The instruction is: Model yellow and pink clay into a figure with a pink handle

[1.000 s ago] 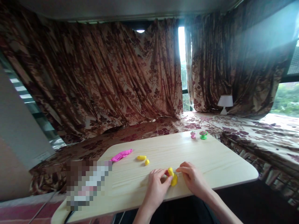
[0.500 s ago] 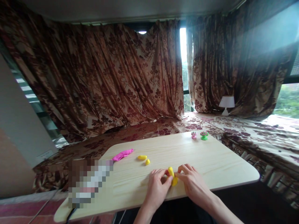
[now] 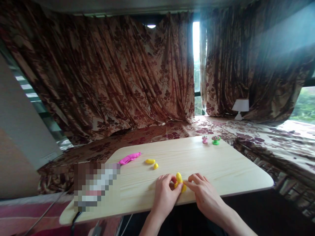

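A yellow modelling-clay figure (image 3: 179, 178) stands near the front edge of the table, a rounded upright piece with more yellow clay at its base. Thumb and fingers of my left hand (image 3: 164, 193) are closed around it from the left. From the right, my right hand (image 3: 208, 193) pinches at its side with thumb and index finger, the other fingers curled; the exact contact is partly hidden. Beyond my left hand lie a short yellow clay roll (image 3: 150, 161) and a small yellow clay lump (image 3: 156, 166).
On the pale wooden table (image 3: 137, 186) a long pink clay piece (image 3: 130, 158) lies at the left, beside a pixelated object (image 3: 98, 186). Small pink (image 3: 205, 140) and green (image 3: 216, 141) mushroom-like figures stand at the far edge. Behind is a white lamp (image 3: 240, 106).
The view has tilted slightly. My hands remain at the yellow clay figure, with only small shifts of the fingers; the other clay pieces lie as before.
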A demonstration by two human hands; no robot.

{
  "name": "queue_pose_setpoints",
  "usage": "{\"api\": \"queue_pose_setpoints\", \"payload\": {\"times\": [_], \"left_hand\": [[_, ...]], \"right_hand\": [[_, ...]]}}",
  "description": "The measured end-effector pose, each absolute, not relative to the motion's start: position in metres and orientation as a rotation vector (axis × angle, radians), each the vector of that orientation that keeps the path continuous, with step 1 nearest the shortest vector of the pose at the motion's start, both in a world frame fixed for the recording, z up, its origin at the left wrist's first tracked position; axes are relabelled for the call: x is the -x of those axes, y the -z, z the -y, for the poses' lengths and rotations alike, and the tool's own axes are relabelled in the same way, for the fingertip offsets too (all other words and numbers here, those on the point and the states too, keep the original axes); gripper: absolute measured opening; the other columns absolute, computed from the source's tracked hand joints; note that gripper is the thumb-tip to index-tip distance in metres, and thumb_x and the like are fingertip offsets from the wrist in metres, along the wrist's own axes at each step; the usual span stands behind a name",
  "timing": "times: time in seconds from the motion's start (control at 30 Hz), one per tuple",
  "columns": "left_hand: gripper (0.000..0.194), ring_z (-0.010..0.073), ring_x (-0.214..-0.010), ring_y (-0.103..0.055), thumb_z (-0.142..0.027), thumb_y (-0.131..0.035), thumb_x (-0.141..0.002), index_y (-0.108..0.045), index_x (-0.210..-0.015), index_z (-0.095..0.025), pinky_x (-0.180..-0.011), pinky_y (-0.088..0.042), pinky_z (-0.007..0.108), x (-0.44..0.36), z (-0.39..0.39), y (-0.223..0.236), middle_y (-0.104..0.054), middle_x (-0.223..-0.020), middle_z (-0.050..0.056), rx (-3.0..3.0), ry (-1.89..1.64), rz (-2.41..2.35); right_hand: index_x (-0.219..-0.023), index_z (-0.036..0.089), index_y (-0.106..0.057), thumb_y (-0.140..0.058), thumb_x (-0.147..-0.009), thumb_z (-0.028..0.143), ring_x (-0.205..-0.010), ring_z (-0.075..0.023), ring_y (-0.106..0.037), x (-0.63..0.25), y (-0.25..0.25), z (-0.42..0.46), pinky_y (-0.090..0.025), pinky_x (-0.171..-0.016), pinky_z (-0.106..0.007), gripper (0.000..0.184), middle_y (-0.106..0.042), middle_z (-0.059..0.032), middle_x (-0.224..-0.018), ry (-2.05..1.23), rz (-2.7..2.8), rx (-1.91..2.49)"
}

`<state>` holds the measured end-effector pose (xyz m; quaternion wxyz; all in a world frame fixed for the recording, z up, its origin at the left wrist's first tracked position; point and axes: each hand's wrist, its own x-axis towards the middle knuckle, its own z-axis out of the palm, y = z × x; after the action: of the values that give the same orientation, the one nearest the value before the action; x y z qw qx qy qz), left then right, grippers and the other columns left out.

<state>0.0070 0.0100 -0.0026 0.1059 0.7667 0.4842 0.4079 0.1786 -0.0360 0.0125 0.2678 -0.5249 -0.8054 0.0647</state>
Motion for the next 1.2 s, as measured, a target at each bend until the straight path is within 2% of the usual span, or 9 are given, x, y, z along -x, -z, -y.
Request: {"api": "queue_pose_setpoints", "payload": {"times": [0.3,0.5,0.73,0.93,1.07,1.2], "left_hand": [[0.004,0.0203,-0.078,-0.058,-0.019,-0.064,-0.074,-0.06,-0.073,-0.02,-0.076,-0.044,0.032,-0.004,-0.009,0.001,-0.064,-0.076,0.001,-2.296,-1.153,-1.374],[0.014,0.0213,-0.088,-0.06,-0.014,-0.058,-0.076,-0.065,-0.085,-0.022,-0.081,-0.046,0.033,0.001,-0.006,-0.002,-0.067,-0.086,0.002,-2.319,-1.105,-1.312],[0.013,0.0217,-0.09,-0.059,-0.014,-0.058,-0.077,-0.065,-0.082,-0.023,-0.084,-0.045,0.034,0.001,-0.006,-0.002,-0.066,-0.088,0.002,-2.335,-1.064,-1.322],[0.004,0.0225,-0.086,-0.058,-0.021,-0.063,-0.077,-0.062,-0.08,-0.021,-0.08,-0.044,0.035,-0.004,-0.002,-0.001,-0.064,-0.086,0.004,-2.331,-1.127,-1.422],[0.004,0.0224,-0.081,-0.058,-0.021,-0.065,-0.074,-0.061,-0.073,-0.021,-0.076,-0.044,0.033,-0.005,0.0,0.001,-0.063,-0.079,0.003,-2.355,-1.134,-1.45],[0.004,0.022,-0.08,-0.059,-0.022,-0.066,-0.074,-0.062,-0.072,-0.021,-0.074,-0.044,0.032,-0.004,0.0,0.002,-0.063,-0.078,0.003,-2.371,-1.133,-1.449]], "right_hand": [[-0.109,0.028,-0.064,-0.043,-0.073,0.0,-0.095,-0.0193,-0.047,-0.173,-0.011,0.034,-0.033,-0.082,-0.03,0.05,-0.058,-0.0046,-0.099,-0.177,2.204,1.43],[-0.117,0.029,-0.058,-0.04,-0.067,-0.004,-0.093,-0.0168,-0.048,-0.183,-0.013,0.031,-0.035,-0.08,-0.027,0.063,-0.059,-0.0026,-0.099,-0.195,2.224,1.417],[-0.093,0.022,-0.068,-0.042,-0.073,0.0,-0.094,-0.0189,-0.048,-0.177,-0.013,0.022,-0.032,-0.082,-0.03,0.04,-0.059,-0.0054,-0.099,-0.177,2.245,1.437],[-0.114,0.024,-0.061,-0.039,-0.071,-0.003,-0.093,-0.0182,-0.049,-0.186,-0.018,0.03,-0.034,-0.08,-0.028,0.056,-0.059,-0.005,-0.098,-0.16,2.217,1.461],[-0.113,0.03,-0.062,-0.04,-0.072,-0.002,-0.092,-0.0178,-0.049,-0.182,-0.012,0.038,-0.035,-0.079,-0.028,0.056,-0.059,-0.0031,-0.097,-0.162,2.227,1.455],[-0.111,0.028,-0.062,-0.041,-0.073,-0.002,-0.091,-0.0188,-0.048,-0.172,-0.008,0.038,-0.034,-0.079,-0.029,0.053,-0.058,-0.0044,-0.097,-0.144,2.235,1.472]]}}
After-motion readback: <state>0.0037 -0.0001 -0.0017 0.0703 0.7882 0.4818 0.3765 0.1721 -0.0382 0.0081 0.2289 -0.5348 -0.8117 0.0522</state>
